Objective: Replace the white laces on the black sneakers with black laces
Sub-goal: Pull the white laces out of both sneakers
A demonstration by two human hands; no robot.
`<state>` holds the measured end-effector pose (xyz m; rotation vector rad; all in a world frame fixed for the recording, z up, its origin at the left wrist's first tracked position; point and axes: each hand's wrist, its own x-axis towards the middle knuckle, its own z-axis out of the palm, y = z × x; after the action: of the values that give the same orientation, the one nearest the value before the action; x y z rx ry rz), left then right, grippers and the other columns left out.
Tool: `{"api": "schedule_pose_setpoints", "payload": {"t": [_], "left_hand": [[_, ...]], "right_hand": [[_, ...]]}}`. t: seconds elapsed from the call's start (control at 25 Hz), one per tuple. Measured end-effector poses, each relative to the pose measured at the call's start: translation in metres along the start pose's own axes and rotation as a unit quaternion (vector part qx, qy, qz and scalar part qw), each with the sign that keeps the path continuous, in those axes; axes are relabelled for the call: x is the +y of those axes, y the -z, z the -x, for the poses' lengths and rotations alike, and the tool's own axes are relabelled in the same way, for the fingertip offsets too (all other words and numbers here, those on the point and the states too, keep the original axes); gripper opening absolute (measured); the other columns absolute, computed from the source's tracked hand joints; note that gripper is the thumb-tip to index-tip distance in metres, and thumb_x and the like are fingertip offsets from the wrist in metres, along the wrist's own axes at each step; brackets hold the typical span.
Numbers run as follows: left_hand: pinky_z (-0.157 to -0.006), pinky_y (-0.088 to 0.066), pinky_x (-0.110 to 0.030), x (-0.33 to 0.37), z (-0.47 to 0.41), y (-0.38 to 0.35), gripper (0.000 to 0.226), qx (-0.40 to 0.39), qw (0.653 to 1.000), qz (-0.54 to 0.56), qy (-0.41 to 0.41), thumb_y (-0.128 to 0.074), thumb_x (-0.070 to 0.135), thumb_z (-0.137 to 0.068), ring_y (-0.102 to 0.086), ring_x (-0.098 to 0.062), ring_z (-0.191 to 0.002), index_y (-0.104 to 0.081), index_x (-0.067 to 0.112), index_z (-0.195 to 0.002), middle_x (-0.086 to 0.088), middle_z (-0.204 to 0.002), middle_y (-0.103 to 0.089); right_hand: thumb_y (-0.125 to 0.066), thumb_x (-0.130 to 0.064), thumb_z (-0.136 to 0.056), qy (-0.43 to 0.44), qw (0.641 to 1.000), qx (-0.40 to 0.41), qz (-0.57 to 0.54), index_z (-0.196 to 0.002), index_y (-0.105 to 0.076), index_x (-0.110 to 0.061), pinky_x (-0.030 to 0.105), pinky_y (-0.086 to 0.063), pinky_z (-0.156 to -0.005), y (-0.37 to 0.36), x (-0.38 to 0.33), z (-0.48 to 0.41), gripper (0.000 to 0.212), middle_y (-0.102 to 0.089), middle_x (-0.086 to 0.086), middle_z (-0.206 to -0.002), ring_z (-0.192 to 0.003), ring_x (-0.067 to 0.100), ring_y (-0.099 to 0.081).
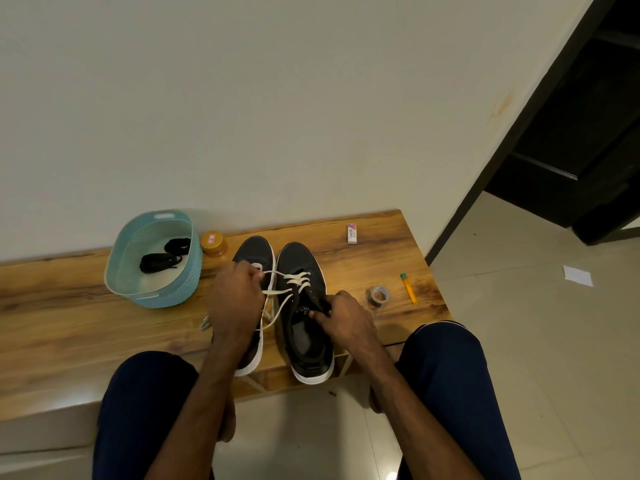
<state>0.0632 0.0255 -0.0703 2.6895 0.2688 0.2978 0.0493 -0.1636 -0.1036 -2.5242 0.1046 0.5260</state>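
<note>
Left hand (235,296): grip closed, fingertips pinching the white lace (277,292), whose strands run taut from the pinch across to the eyelets of the right sneaker (298,258). Right hand (346,317): grip curled on that sneaker's collar edge beside the tongue. Judged purpose: pin the shoe down so the pull draws lace through the eyelets instead of dragging the shoe. Upper eyelets look empty and a few crossings remain toward the toe, so unlacing is judged partway. The left sneaker (254,251) stands just beside it, largely under the left hand. A white loop shows on it, so its lace seems in place. Both shoes sit toes toward the wall on the wooden counter (69,306). The black laces (162,259) lie bundled in a blue basket (173,292) left of the shoes, within reach, not yet used. An orange-lidded jar (214,244) stands between basket and left sneaker, label too small to read. To the right lies a small white box (352,233) whose print appears to read "camlin". A tape roll (379,294) and an orange marker (408,288) lie near the right edge. White print on the right sneaker's tongue is partly covered and unreadable.
</note>
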Motion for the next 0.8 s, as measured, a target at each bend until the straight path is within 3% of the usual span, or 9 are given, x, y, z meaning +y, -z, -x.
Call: {"api": "schedule_pose_setpoints", "payload": {"t": [0.12,0.2,0.32,0.44,0.52,0.6,0.68,0.8], "left_hand": [[-0.064,-0.048,-0.034,-0.012,0.001,0.012,0.013,-0.029,0.998,-0.049,0.017,-0.061,0.026,-0.094,-0.059,-0.019,-0.079,-0.067,0.015,-0.093,-0.003,-0.091,-0.063],[-0.064,-0.049,-0.035,-0.018,0.005,0.018,0.011,-0.052,0.995,-0.072,0.035,-0.062,0.028,-0.093,-0.061,-0.02,-0.08,-0.065,0.018,-0.093,-0.002,-0.091,-0.064],[-0.067,-0.052,-0.035,-0.022,0.012,0.028,0.015,-0.079,0.992,-0.095,0.03,-0.062,0.034,-0.092,-0.061,-0.018,-0.077,-0.063,0.019,-0.092,-0.001,-0.087,-0.065],[-0.063,-0.043,-0.029,-0.015,0.018,0.035,0.025,-0.115,0.982,-0.147,0.016,-0.058,0.045,-0.094,-0.058,-0.014,-0.074,-0.064,0.021,-0.092,0.001,-0.085,-0.065],[-0.063,-0.039,-0.027,-0.009,0.018,0.036,0.024,-0.109,0.987,-0.118,-0.018,-0.06,0.046,-0.093,-0.055,-0.013,-0.075,-0.064,0.023,-0.092,0.002,-0.087,-0.065],[-0.071,-0.043,-0.029,-0.007,0.014,0.031,0.023,-0.097,0.991,-0.033,-0.084,-0.069,0.043,-0.086,-0.054,-0.014,-0.09,-0.065,0.024,-0.099,0.004,-0.101,-0.061],[-0.088,-0.047,-0.034,-0.004,0.009,0.023,0.044,-0.152,0.979,0.011,-0.134,-0.078,0.044,-0.077,-0.048,-0.016,-0.114,-0.064,0.03,-0.116,0.003,-0.124,-0.052],[-0.108,-0.036,-0.047,0.001,0.008,0.009,0.075,-0.246,0.953,-0.037,-0.175,-0.081,0.053,-0.069,-0.032,-0.022,-0.138,-0.051,0.041,-0.137,0.002,-0.151,-0.032]], "right_hand": [[-0.065,-0.047,-0.09,0.024,0.999,0.038,-0.005,-0.131,-0.055,-0.022,0.047,-0.049,-0.096,0.002,-0.002,0.003,0.049,-0.053,0.003,-0.125,-0.112,0.025,-0.057],[-0.065,-0.037,-0.092,0.097,0.991,0.09,0.001,-0.139,-0.046,-0.024,0.046,-0.045,-0.101,0.002,-0.008,0.004,0.052,-0.047,0.001,-0.136,-0.121,0.023,-0.049],[-0.057,-0.026,-0.098,0.189,0.975,0.106,0.044,-0.138,-0.05,-0.022,0.044,-0.04,-0.106,0.003,-0.019,0.002,0.041,-0.042,0.0,-0.142,-0.128,0.021,-0.041],[-0.052,-0.026,-0.1,0.185,0.974,0.102,0.087,-0.136,-0.054,-0.021,0.046,-0.036,-0.11,0.0,-0.023,-0.004,0.036,-0.042,0.0,-0.143,-0.132,0.022,-0.038],[-0.053,-0.027,-0.1,0.18,0.972,0.109,0.101,-0.135,-0.055,-0.022,0.046,-0.033,-0.112,-0.002,-0.023,-0.006,0.036,-0.042,0.0,-0.145,-0.134,0.021,-0.036],[-0.057,-0.027,-0.097,0.178,0.969,0.118,0.123,-0.134,-0.056,-0.023,0.048,-0.03,-0.113,-0.003,-0.024,-0.007,0.037,-0.041,-0.001,-0.147,-0.136,0.021,-0.034],[-0.059,-0.029,-0.095,0.172,0.968,0.115,0.139,-0.133,-0.058,-0.024,0.05,-0.028,-0.113,-0.005,-0.026,-0.008,0.038,-0.04,-0.001,-0.149,-0.138,0.022,-0.031],[-0.06,-0.032,-0.095,0.167,0.978,0.071,0.107,-0.136,-0.057,-0.028,0.055,-0.024,-0.114,-0.014,-0.025,-0.009,0.04,-0.034,-0.002,-0.153,-0.141,0.023,-0.026]]}}
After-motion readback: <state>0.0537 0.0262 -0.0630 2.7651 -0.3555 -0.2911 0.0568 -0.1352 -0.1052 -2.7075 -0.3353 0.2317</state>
